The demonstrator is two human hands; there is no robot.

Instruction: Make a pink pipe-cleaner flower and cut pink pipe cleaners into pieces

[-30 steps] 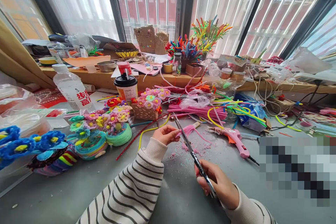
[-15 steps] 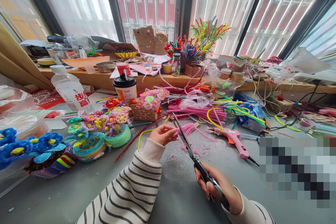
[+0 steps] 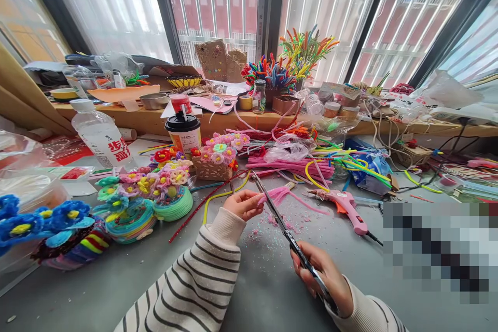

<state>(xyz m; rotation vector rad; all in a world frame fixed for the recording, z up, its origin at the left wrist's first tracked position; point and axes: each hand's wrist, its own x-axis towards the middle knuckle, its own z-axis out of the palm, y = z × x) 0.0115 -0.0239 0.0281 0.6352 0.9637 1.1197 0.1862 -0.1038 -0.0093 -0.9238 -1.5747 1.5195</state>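
Observation:
My left hand (image 3: 243, 204) pinches one end of a fluffy pink pipe cleaner (image 3: 278, 194) just above the grey table. My right hand (image 3: 324, 277) grips the handles of long scissors (image 3: 280, 220). The blades point up and away and cross the pink pipe cleaner right beside my left fingertips. Pink fluff scraps (image 3: 280, 223) lie on the table under the blades. Both sleeves are white with dark stripes.
A pink glue gun (image 3: 346, 207) lies to the right. Pipe-cleaner flower baskets (image 3: 155, 194) and blue flowers (image 3: 46, 220) sit at left, a lidded cup (image 3: 183, 132) and water bottle (image 3: 101, 135) behind. A pile of pipe cleaners (image 3: 295, 163) and a cluttered wooden ledge (image 3: 148, 116) lie beyond.
The hands stay almost where they were; the scissors have shifted slightly at the pink pipe cleaner, and the view has tipped down a little.

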